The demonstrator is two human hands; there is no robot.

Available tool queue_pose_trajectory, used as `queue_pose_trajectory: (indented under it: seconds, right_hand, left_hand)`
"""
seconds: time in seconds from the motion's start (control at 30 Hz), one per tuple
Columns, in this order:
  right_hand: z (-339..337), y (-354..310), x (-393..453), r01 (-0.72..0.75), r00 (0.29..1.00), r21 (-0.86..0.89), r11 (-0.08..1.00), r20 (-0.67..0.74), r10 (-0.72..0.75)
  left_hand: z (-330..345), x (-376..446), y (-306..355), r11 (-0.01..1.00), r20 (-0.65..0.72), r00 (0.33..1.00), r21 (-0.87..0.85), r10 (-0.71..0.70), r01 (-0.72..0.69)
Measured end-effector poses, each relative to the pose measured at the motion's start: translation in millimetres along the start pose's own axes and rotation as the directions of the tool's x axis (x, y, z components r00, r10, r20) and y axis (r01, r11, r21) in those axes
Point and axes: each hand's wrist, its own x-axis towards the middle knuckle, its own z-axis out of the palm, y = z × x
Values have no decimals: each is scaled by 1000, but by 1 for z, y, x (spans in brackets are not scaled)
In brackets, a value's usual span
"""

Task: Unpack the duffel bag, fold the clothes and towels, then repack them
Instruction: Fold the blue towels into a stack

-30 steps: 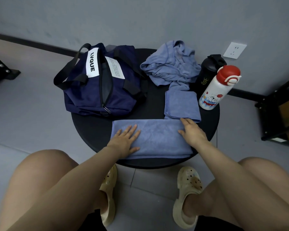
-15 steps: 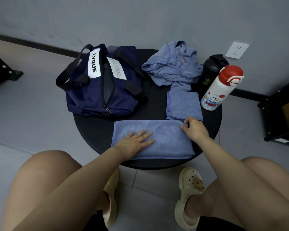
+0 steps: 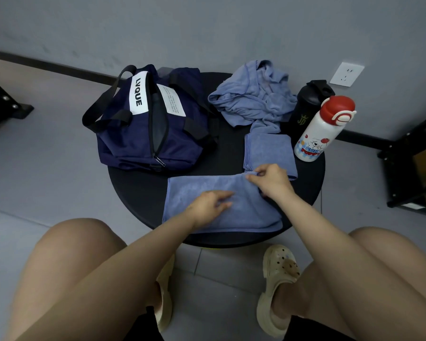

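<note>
Round and black, the surface (image 3: 138, 193) carries a blue towel (image 3: 244, 212) at its near edge. Its far right corner is pinched in the right hand's (image 3: 272, 180) grip; the left hand (image 3: 208, 205) is pressed flat beside that grip. Beyond it, the navy duffel bag (image 3: 143, 134) is unzipped.

Blue towel (image 3: 221, 205) — flat, right end perhaps lifted — beside unzipped navy duffel (image 3: 143, 134).

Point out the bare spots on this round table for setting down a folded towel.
Bare table lies between the bag and the flat towel; a strip runs beside the folded towel. The bottles crowd the far right.
</note>
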Motion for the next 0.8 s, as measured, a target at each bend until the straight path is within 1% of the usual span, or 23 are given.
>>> queue_pose_trajectory:
  seconds: [0.03, 0.1, 0.13, 0.2, 0.27, 0.37, 0.47, 0.57, 0.6, 0.7, 0.8]
  right_hand:
    - [3, -4, -3, -26, 999, 94, 995, 37, 22]
    - [10, -11, -9, -78, 991, 230, 970, 127, 49]
    - [13, -13, -11, -84, 987, 252, 964, 156, 45]
    - [18, -16, -14, -82, 983, 293, 953, 181, 29]
    - [23, -19, -17, -89, 980, 314, 945, 195, 27]
    - [30, -18, -17, -112, 969, 337, 935, 247, 28]
    - [36, -17, -19, -129, 949, 320, 938, 314, 23]
    - [40, -15, -19, -120, 933, 270, 955, 358, 16]
    - [39, -14, -18, -89, 934, 241, 966, 358, -4]
    - [34, -14, -17, 66, 942, 122, 990, 319, -102]
    - [27, -11, -21, 226, 941, 16, 974, 255, -222]
  left_hand:
    - [1, 1, 10, 987, -78, 996, -157, -31, 18]
    - [5, 3, 25, 932, -169, 981, -361, -98, 31]
    - [7, 4, 29, 904, -188, 971, -424, -146, 54]
    - [10, 8, 34, 866, -226, 941, -486, -253, 116]
    - [11, 10, 33, 833, -256, 900, -524, -353, 178]
    - [12, 12, 26, 798, -271, 864, -563, -424, 215]
    - [15, 12, 20, 773, -244, 850, -580, -467, 257]
    - [17, 11, 17, 772, -206, 856, -565, -475, 292]
    - [17, 12, 17, 771, -209, 854, -566, -477, 292]
    - [12, 14, 16, 782, -258, 825, -542, -503, 307]
    - [4, 16, 15, 774, -292, 800, -555, -524, 304]
